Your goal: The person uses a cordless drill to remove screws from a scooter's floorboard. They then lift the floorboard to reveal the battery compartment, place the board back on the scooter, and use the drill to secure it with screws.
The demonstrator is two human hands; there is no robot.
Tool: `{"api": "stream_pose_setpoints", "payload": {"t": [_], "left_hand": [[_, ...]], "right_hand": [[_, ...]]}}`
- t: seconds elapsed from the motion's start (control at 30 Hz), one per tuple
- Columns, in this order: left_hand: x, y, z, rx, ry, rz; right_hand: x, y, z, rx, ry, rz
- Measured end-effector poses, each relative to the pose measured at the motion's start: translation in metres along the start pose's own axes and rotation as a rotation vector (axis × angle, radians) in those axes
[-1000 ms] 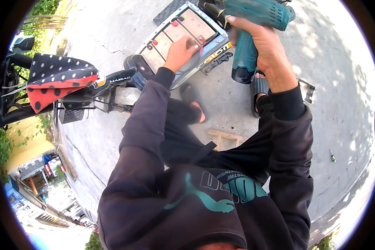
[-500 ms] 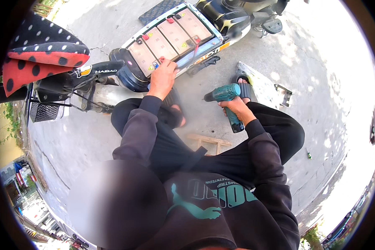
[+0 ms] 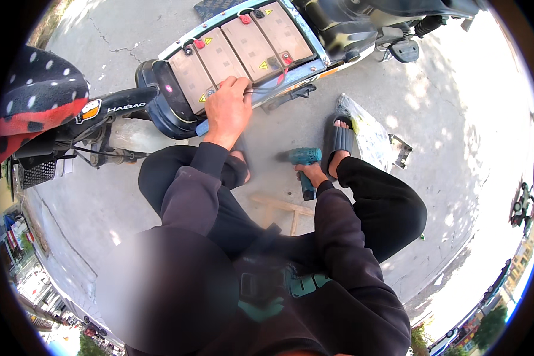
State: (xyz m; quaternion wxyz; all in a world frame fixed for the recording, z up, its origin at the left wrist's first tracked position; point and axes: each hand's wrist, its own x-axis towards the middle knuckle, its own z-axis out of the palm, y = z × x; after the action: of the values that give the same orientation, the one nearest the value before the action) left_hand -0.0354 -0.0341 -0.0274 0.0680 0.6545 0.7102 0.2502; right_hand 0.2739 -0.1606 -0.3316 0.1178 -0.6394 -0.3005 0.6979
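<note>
My left hand (image 3: 228, 113) reaches over the near edge of an electric scooter's open battery bay. Its fingers are curled together at the edge of the brown batteries (image 3: 216, 53), beside a dark cable (image 3: 267, 90); what they pinch is hidden beneath them. Red and black terminals and yellow warning stickers show on the battery tops. My right hand (image 3: 313, 175) is wrapped round the grip of a teal cordless drill (image 3: 304, 156), held low between my knees. The drill's nose points left, towards the scooter's near side, and is blurred.
The scooter's black seat area (image 3: 338, 35) is at the upper right, its polka-dot cover (image 3: 41, 89) at the left. A clear plastic bag (image 3: 368, 127) and a small dark bracket (image 3: 401, 151) lie by my right foot. A wooden stool frame (image 3: 285, 206) is beneath me.
My right hand has brought the drill left and lower, closer to my body. My left hand stays at the battery edge, its fingers shifted slightly. The view has shifted a little.
</note>
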Motion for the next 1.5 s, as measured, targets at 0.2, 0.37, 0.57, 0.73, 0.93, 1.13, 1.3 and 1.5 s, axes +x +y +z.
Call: {"api": "stream_pose_setpoints", "payload": {"t": [0.2,0.37,0.57,0.73,0.93,1.13,1.3,1.5], "left_hand": [[0.006,-0.006,-0.001,0.095,-0.027,0.053],[0.009,-0.01,0.004,0.1,-0.014,0.028],[0.008,-0.012,-0.003,-0.041,-0.054,-0.028],[0.006,-0.012,-0.011,-0.067,-0.125,-0.173],[0.017,-0.001,-0.012,-0.22,-0.187,-0.335],[0.017,-0.005,-0.006,-0.213,-0.165,-0.323],[0.001,0.001,0.002,-0.128,0.039,-0.022],[-0.008,-0.003,0.011,0.017,0.102,0.103]], "right_hand": [[-0.041,-0.066,0.003,-0.897,0.304,0.017],[-0.092,-0.241,0.062,-0.323,0.481,-0.741],[-0.105,-0.334,0.073,-0.446,0.414,-1.173],[-0.117,-0.351,0.077,-0.622,0.355,-1.077],[-0.088,-0.361,0.049,-0.423,0.235,-0.914],[-0.109,-0.391,0.075,-1.013,0.552,-0.742],[-0.11,-0.402,0.081,-1.201,0.596,-0.797],[-0.104,-0.366,0.078,-1.141,0.679,-1.039]]}}
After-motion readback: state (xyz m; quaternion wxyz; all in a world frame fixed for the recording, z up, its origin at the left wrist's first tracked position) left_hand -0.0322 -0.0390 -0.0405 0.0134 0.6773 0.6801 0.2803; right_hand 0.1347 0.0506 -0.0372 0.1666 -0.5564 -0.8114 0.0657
